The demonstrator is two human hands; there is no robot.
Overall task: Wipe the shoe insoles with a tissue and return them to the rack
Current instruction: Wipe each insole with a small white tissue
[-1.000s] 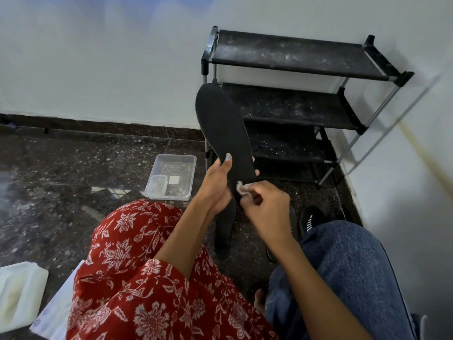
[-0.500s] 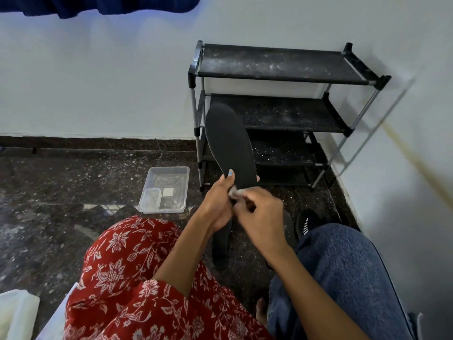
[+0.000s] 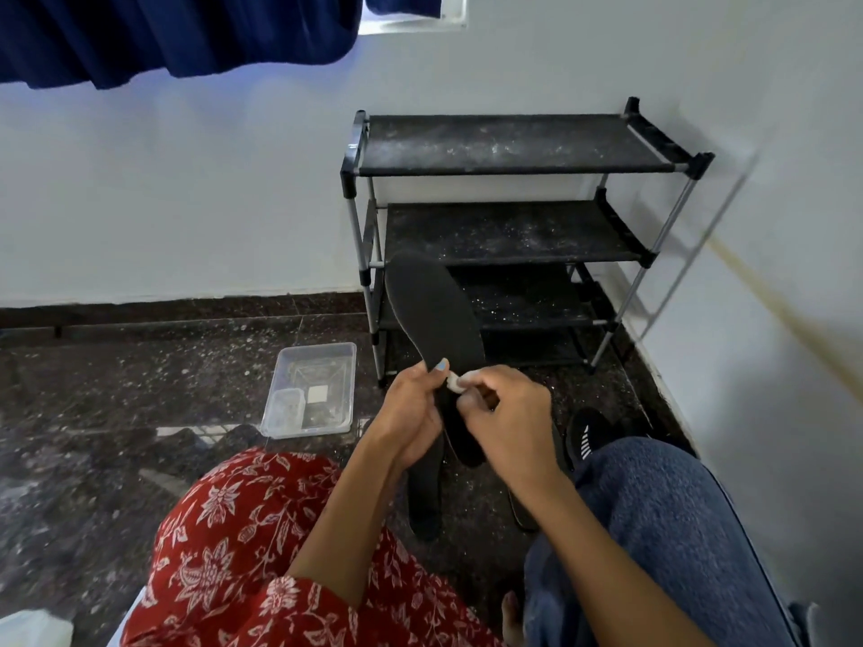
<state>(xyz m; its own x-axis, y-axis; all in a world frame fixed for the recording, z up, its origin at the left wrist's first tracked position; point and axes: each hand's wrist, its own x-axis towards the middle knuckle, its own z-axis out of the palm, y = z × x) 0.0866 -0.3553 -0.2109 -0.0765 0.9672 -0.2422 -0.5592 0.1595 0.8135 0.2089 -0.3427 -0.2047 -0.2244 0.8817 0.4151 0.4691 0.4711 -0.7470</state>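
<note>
A rack point(image 3: 513, 147) stands in the floor's point(image 3: 140, 389) far right corner, a tray point(image 3: 310, 389) just left of it.

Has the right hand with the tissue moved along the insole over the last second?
Yes. The right hand has slid the tissue across the insole toward the left hand's thumb.

so the insole point(image 3: 434, 310) is plain black, same as the rack point(image 3: 513, 144) behind it, though the rack shelves are speckled whitish with grey metal poles. tissue point(image 3: 454, 382) is white. left of the rack: a clear container point(image 3: 310, 389) on dark speckled floor point(image 3: 116, 389). red white-floral fabric point(image 3: 243, 553), blue denim point(image 3: 677, 530), navy curtain point(image 3: 177, 35), white wall point(image 3: 187, 189)
</note>
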